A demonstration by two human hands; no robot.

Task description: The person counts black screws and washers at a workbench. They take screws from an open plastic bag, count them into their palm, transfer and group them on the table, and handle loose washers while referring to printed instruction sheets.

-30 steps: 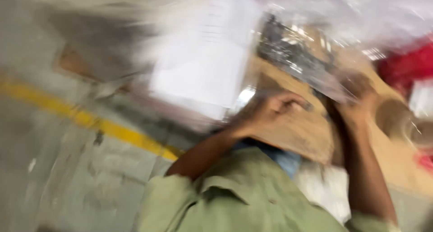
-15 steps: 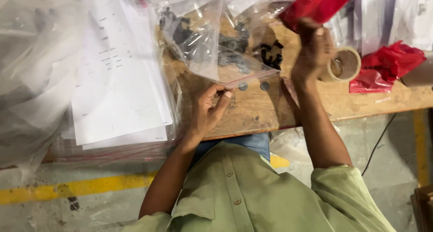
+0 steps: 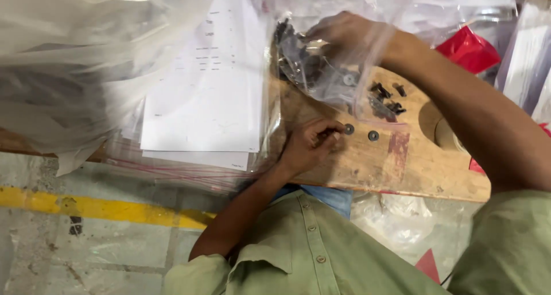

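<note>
My left hand (image 3: 307,147) rests on the wooden table (image 3: 413,169), fingers pinched together on a small dark piece right beside a flat metal washer (image 3: 349,128). A second washer (image 3: 373,135) lies just to its right. Farther up, my right hand (image 3: 344,34) is inside a clear plastic bag (image 3: 321,71) of dark metal hardware, with the fingers bent and blurred by the plastic. Several black screws (image 3: 387,97) lie loose on the wood below the bag's mouth.
Printed paper sheets in clear sleeves (image 3: 206,100) cover the table's left part, under a big crumpled plastic sheet (image 3: 74,65). Red pouches (image 3: 468,48) and a tape roll (image 3: 445,131) sit at right. A yellow floor line (image 3: 86,208) runs below the table edge.
The view has swung and steadied on the table. My right hand left the red pouch and went left into the clear hardware bag. My left hand stays by the washers.
</note>
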